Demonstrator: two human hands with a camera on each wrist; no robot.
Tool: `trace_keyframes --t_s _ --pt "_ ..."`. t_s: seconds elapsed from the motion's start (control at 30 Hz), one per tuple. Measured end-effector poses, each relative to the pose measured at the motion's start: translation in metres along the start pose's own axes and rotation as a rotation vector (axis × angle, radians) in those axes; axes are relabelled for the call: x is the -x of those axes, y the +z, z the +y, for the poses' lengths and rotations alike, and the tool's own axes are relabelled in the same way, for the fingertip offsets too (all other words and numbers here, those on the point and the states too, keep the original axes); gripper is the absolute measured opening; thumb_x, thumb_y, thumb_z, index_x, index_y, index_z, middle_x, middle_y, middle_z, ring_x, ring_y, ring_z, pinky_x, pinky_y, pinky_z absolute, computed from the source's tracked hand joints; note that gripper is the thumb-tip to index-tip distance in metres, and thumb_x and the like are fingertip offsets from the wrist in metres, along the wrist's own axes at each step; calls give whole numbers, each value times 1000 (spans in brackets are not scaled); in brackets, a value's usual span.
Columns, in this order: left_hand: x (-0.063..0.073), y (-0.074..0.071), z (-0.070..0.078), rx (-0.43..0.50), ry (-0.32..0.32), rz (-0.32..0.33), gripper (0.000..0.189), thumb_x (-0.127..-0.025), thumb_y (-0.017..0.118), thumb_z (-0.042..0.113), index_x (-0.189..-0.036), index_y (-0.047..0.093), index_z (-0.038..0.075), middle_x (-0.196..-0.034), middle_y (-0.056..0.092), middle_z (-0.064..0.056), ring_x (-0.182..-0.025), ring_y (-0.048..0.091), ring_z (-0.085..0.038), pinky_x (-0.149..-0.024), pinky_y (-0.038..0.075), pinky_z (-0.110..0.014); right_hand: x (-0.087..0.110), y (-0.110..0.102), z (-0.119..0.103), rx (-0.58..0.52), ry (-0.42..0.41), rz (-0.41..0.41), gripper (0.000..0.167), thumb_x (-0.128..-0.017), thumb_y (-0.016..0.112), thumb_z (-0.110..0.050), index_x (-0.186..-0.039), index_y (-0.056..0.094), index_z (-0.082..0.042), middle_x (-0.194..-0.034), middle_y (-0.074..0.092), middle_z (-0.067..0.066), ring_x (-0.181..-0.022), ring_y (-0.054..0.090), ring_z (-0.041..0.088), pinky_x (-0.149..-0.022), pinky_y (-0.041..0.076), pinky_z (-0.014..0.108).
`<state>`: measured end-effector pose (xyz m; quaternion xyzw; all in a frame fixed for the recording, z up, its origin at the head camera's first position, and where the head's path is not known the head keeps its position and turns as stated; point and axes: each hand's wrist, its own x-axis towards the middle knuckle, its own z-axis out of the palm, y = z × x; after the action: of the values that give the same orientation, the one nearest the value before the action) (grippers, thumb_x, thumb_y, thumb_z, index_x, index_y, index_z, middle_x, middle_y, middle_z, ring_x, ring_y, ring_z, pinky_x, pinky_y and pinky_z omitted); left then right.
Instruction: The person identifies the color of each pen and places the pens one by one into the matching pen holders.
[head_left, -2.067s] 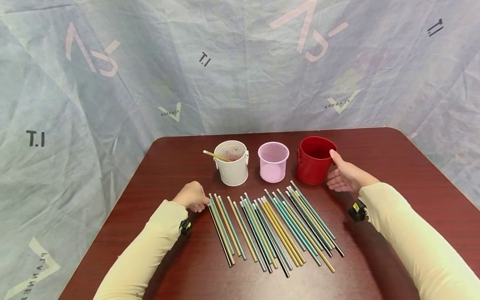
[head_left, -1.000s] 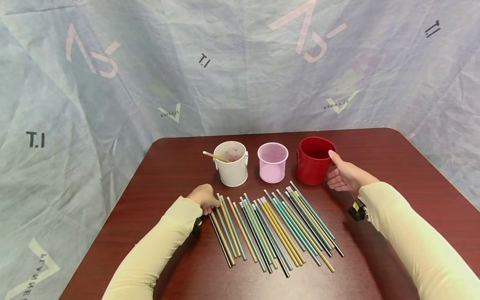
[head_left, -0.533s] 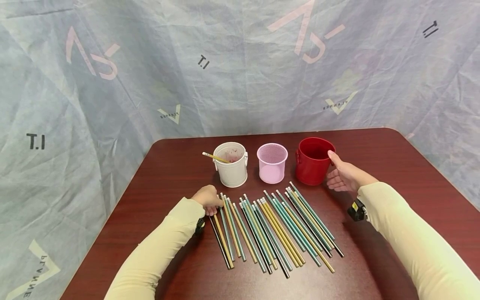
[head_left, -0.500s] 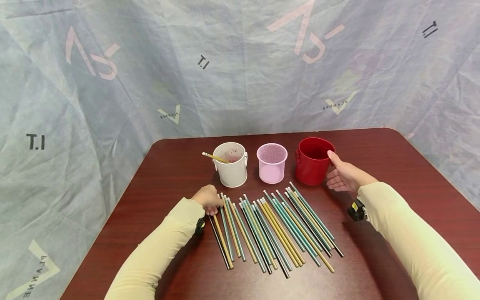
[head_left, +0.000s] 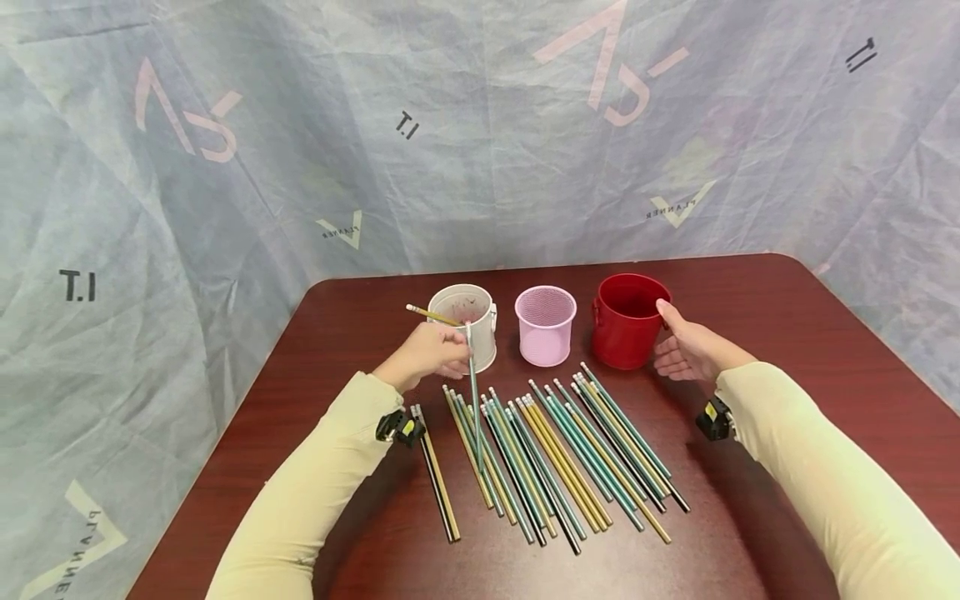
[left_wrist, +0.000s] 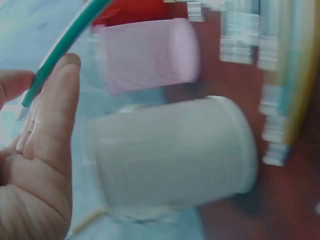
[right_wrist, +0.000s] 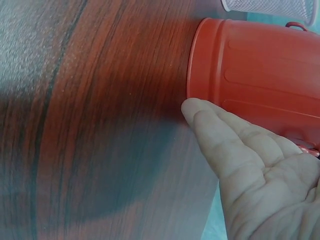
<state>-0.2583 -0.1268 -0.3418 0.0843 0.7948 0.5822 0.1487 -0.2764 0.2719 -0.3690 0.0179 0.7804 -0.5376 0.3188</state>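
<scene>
My left hand pinches a teal pencil between thumb and fingers close to its eraser end, so that it hangs down in front of the white bucket. In the left wrist view the same pencil shows green between thumb and fingertips, blurred at the edges. A yellow pencil leans out over that bucket's left rim. On the right, my right hand lies along the side of the red bucket, fingers straight, with the thumb up by the rim.
Between the buckets stands a pink mesh cup. Several teal, yellow and black pencils lie in a slanted row on the dark red table. A black and a yellow pencil lie apart at the left. A grey cloth hangs behind.
My left hand has risen from the left end of the pencil row towards the white bucket, lifting the teal pencil off the table. My right hand has stayed by the red bucket.
</scene>
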Motion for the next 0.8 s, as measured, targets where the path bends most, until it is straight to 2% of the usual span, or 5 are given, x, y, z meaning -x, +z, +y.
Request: trace_keyframes --t_s 0.1,0.3,0.53,0.63,0.8 --pt "-4 1 25 90 69 37 7 -86 59 -5 -89 60 -11 -73 65 -4 -62 66 -13 -68 58 -34 0 1 0 2 -3 10 111 -88 2 -73 -137 12 26 -140 21 44 -131 28 53 -108 28 54" --pt "-12 19 66 281 251 255 7 -85 65 -5 -84 58 -4 -74 67 -4 -66 66 -11 -67 57 -27 -1 2 2 -5 -1 16 110 -89 2 -72 -137 12 26 -140 21 44 -131 28 53 -109 28 53" --pt "-33 59 88 380 439 424 8 -85 65 -9 -88 58 -12 -84 66 -24 -68 64 -10 -70 57 -29 3 -1 2 13 -11 21 110 -89 1 -72 -137 12 27 -140 21 44 -130 29 53 -108 28 54" --pt "-45 77 88 327 443 434 11 -85 66 -6 -91 60 -13 -89 67 -28 -71 67 -18 -72 58 -31 3 1 0 11 -16 37 109 -90 3 -71 -137 14 27 -140 23 44 -129 31 53 -107 30 54" --pt "-54 103 86 88 450 443 14 -83 71 3 -91 66 -8 -88 71 -20 -80 69 -21 -70 53 -20 4 3 -1 17 -20 60 107 -91 6 -70 -136 17 26 -139 26 44 -128 35 52 -105 34 53"
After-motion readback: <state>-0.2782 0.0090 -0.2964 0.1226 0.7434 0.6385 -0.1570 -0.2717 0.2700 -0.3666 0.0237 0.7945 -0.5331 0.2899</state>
